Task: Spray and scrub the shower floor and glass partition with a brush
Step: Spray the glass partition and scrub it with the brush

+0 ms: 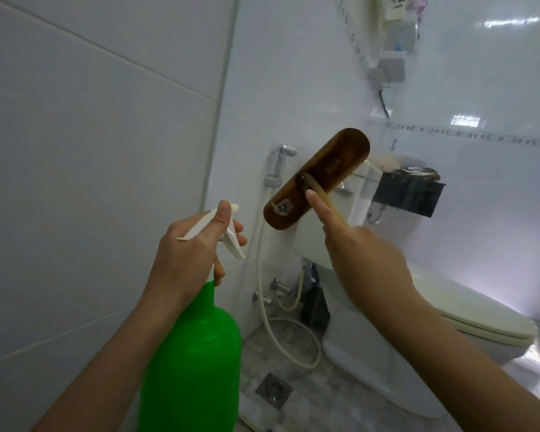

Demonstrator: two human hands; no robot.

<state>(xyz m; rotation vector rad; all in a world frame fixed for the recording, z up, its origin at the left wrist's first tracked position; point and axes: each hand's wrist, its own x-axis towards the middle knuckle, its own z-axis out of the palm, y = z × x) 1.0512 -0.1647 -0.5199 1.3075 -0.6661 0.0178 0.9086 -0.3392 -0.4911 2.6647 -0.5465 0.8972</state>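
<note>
White wall tiles [91, 151] close in a narrow bathroom, with a cream toilet [468, 310] set against the far wall, its lid down. Grey mosaic floor [318, 413] runs around the toilet's foot. I cannot pick out the glass partition with any certainty.

Left of the toilet and raised well off the floor is a green spray bottle [194, 353]. The left hand [190, 254] grips its neck, thumb lying over the white spray head and fingers curled at the trigger.

Above the toilet, in front of its cistern, a wooden scrubbing brush [317, 179] is held up with its flat back towards the camera and its bristles facing away. The right hand [365, 260] holds the slim handle, forefinger stretched along it towards the head.

A small square drain [273, 389] sits in the floor, left of the toilet's base.

Neither tool is on its work yet. To do this step well, I would aim the nozzle low at the floor, wet it evenly, and then press the bristles flat, working towards that drain so the runoff carries the dirt away.
</note>
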